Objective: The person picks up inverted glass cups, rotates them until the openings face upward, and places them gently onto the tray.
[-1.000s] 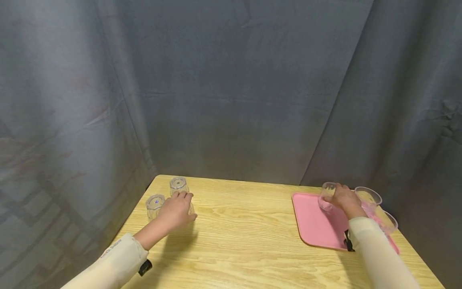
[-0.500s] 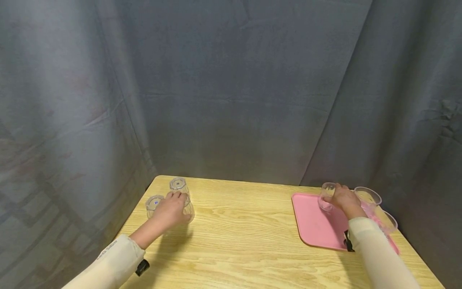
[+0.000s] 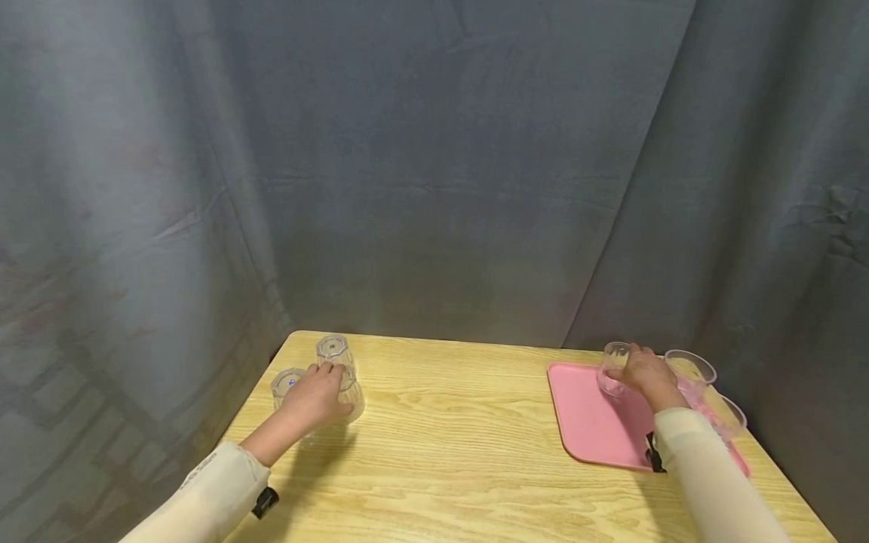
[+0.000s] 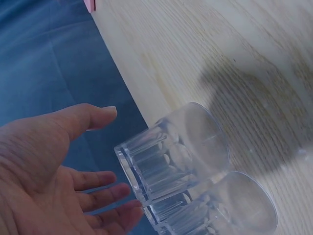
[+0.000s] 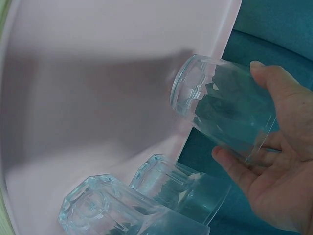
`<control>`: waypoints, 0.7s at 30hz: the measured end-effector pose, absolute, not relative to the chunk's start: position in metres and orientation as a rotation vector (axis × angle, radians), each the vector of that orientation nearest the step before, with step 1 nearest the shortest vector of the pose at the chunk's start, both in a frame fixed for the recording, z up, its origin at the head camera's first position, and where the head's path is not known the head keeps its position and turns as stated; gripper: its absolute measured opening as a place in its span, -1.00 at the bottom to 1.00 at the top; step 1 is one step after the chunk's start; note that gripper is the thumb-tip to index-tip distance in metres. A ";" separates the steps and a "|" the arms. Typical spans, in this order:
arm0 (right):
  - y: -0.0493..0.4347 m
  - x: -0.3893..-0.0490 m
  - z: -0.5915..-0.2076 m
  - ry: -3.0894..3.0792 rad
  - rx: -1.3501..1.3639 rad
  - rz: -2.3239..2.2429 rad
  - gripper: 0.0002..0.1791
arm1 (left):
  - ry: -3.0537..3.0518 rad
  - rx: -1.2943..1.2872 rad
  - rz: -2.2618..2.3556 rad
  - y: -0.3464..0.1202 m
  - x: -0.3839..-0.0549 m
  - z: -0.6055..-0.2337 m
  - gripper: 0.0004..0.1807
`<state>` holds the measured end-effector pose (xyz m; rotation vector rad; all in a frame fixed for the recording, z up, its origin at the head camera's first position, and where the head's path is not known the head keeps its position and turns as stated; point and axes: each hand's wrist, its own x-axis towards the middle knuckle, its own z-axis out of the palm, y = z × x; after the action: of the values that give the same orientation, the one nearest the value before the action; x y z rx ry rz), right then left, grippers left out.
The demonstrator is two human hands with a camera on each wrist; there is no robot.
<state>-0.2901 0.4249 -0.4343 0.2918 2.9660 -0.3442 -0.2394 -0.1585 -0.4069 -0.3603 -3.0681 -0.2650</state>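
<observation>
Three clear drinking glasses stand upside down at the table's left: a front-left glass [image 3: 288, 385], a back glass [image 3: 333, 350] and a near glass [image 3: 354, 401] partly behind my left hand [image 3: 315, 397]. In the left wrist view the fingers are extended around the base end of a glass [image 4: 171, 156], thumb apart from it. At the right, my right hand [image 3: 648, 375] holds an upright clear glass [image 3: 614, 369] between thumb and fingers, its base at the far part of the pink tray [image 3: 591, 430]. That same glass [image 5: 220, 98] fills the grasp in the right wrist view.
Two more upright glasses, a back one [image 3: 691, 368] and a front one [image 3: 726, 415], stand on the tray's right side, close by my right forearm. Wooden table surface [image 3: 462, 437] lies between tray and inverted glasses. A grey curtain [image 3: 434, 188] hangs behind and beside the table.
My left hand has drawn slightly left and in over the near inverted glass, its thumb closer to the fingers. The right hand and its glass hold still.
</observation>
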 end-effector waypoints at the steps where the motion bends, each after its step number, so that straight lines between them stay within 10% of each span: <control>1: 0.425 -0.290 -0.434 2.966 0.292 -0.344 0.12 | -3.074 -0.355 -0.268 -0.159 -0.240 -0.407 -0.25; 21: 0.425 -0.290 -0.437 2.967 0.322 -0.349 0.14 | -3.124 -0.315 -0.321 -0.169 -0.252 -0.411 -0.26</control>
<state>-0.2899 0.4247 -0.4372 0.3220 2.9669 -0.3488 -0.2524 -0.1693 -0.4105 -0.3152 -3.1238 -0.3209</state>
